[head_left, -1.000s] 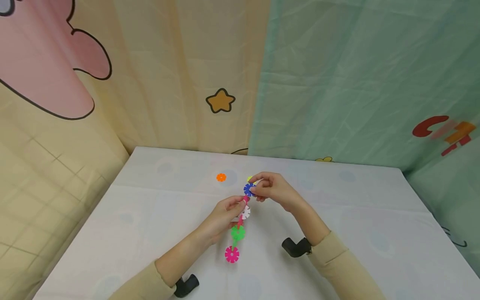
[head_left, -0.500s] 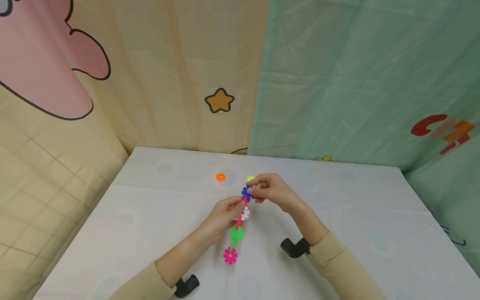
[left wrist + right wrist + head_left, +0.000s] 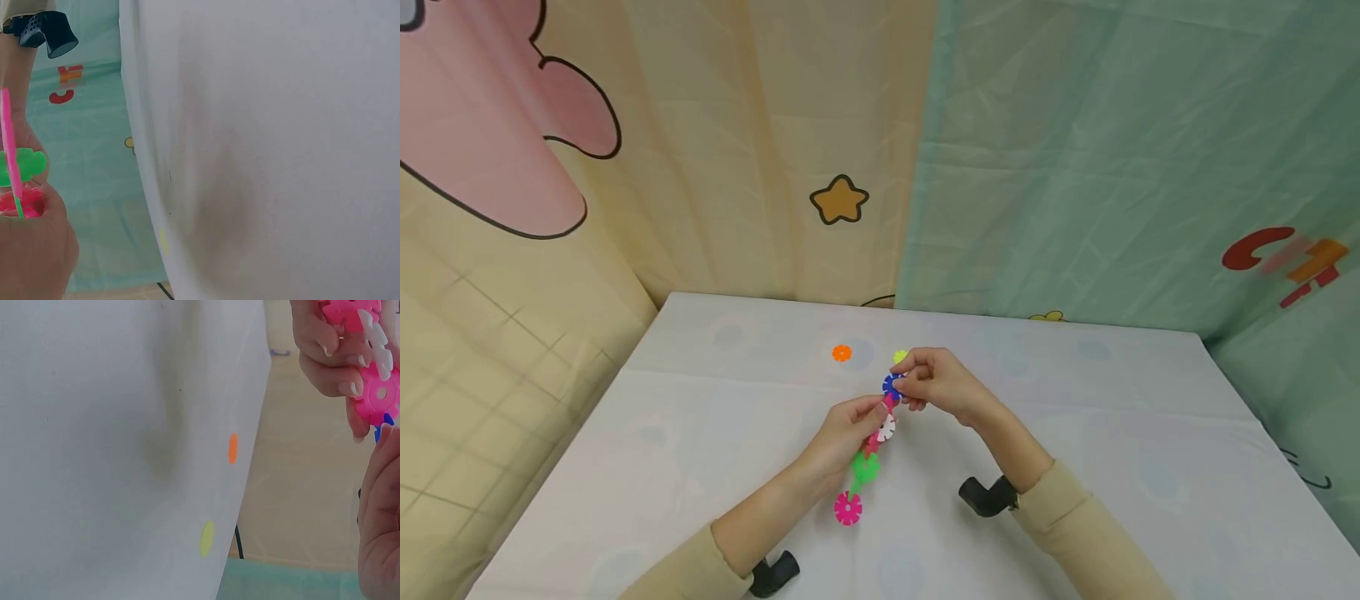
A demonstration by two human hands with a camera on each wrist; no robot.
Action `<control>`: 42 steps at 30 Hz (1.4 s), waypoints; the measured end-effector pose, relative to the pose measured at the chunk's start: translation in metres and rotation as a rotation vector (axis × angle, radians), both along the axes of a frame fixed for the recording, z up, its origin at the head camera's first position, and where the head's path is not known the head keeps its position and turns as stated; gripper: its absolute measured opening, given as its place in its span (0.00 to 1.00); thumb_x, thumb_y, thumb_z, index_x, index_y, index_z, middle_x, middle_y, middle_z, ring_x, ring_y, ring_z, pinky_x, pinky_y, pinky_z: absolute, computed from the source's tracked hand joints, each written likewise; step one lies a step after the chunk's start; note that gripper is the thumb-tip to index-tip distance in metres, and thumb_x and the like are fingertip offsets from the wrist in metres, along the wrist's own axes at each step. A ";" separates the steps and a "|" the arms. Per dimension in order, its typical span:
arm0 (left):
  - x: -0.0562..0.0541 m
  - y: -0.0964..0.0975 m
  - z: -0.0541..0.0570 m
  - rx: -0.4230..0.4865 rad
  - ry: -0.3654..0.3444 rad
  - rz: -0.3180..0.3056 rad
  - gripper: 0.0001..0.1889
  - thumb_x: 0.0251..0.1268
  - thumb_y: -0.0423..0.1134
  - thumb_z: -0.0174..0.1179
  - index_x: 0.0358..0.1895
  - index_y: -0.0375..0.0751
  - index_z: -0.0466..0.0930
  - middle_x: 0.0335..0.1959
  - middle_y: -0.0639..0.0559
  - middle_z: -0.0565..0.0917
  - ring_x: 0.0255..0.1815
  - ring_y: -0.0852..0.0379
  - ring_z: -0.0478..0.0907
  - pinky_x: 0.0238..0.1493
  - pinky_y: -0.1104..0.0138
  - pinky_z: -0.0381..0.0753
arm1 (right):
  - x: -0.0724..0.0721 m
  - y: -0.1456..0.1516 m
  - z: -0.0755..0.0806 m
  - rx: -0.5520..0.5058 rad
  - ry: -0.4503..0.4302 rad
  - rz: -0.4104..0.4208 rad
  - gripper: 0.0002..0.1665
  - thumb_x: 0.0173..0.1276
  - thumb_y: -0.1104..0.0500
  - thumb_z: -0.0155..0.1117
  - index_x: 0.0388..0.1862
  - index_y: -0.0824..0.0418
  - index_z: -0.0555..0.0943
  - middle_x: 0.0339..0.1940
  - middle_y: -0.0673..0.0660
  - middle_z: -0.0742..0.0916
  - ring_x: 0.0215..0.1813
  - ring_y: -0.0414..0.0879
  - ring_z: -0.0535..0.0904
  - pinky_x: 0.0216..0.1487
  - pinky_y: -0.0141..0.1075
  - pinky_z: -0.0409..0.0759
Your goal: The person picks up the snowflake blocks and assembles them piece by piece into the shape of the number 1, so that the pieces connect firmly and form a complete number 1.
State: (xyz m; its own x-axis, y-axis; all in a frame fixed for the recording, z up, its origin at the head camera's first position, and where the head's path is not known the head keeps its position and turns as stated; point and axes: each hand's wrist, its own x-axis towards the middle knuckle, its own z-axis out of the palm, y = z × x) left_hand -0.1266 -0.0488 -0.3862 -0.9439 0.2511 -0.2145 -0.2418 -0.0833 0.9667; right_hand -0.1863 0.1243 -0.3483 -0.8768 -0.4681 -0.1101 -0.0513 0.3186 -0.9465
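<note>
Notched plastic snowflake discs are joined edge to edge into a chain between both hands, over the table. My left hand [image 3: 848, 429] grips the chain's middle, around the white disc [image 3: 888, 427] and its pink neighbours. In the right wrist view, a pink disc [image 3: 379, 394] shows at the left fingertips. At the far end, my right hand [image 3: 936, 383] pinches the blue disc [image 3: 890, 387] between thumb and finger; its slots meet the pink one. Below the left hand hang green discs [image 3: 866, 468] and a bright pink disc [image 3: 848, 508]. Fingers partly hide the middle discs.
An orange disc [image 3: 842, 353] and a yellow disc [image 3: 900, 356] lie on the white-covered table [image 3: 715, 417] beyond the hands. Printed curtains [image 3: 1075, 167] stand behind the table. Each wrist carries a black camera mount [image 3: 987, 497].
The chain's lower end has swung left, toward the left forearm. My right hand has shifted slightly left and nearer with the blue disc, and more of the yellow disc shows.
</note>
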 end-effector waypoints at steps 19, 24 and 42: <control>-0.001 -0.001 0.004 0.017 -0.001 0.030 0.18 0.68 0.36 0.54 0.54 0.25 0.74 0.32 0.53 0.81 0.32 0.62 0.74 0.36 0.74 0.74 | 0.013 -0.006 0.000 -0.055 0.051 -0.049 0.14 0.64 0.68 0.60 0.47 0.75 0.76 0.20 0.55 0.81 0.22 0.43 0.77 0.31 0.33 0.81; -0.002 -0.001 0.002 0.039 0.010 0.025 0.18 0.68 0.36 0.54 0.55 0.26 0.74 0.41 0.43 0.83 0.37 0.61 0.78 0.41 0.73 0.77 | 0.012 -0.003 -0.003 -0.118 0.025 -0.030 0.16 0.64 0.70 0.59 0.50 0.77 0.75 0.25 0.56 0.84 0.24 0.41 0.78 0.32 0.33 0.81; -0.006 -0.003 0.001 0.025 0.021 -0.001 0.19 0.66 0.35 0.56 0.57 0.27 0.71 0.47 0.37 0.79 0.39 0.61 0.77 0.45 0.69 0.77 | 0.013 0.004 -0.008 -0.196 -0.061 -0.005 0.21 0.66 0.70 0.56 0.57 0.77 0.71 0.28 0.55 0.84 0.27 0.39 0.80 0.37 0.34 0.82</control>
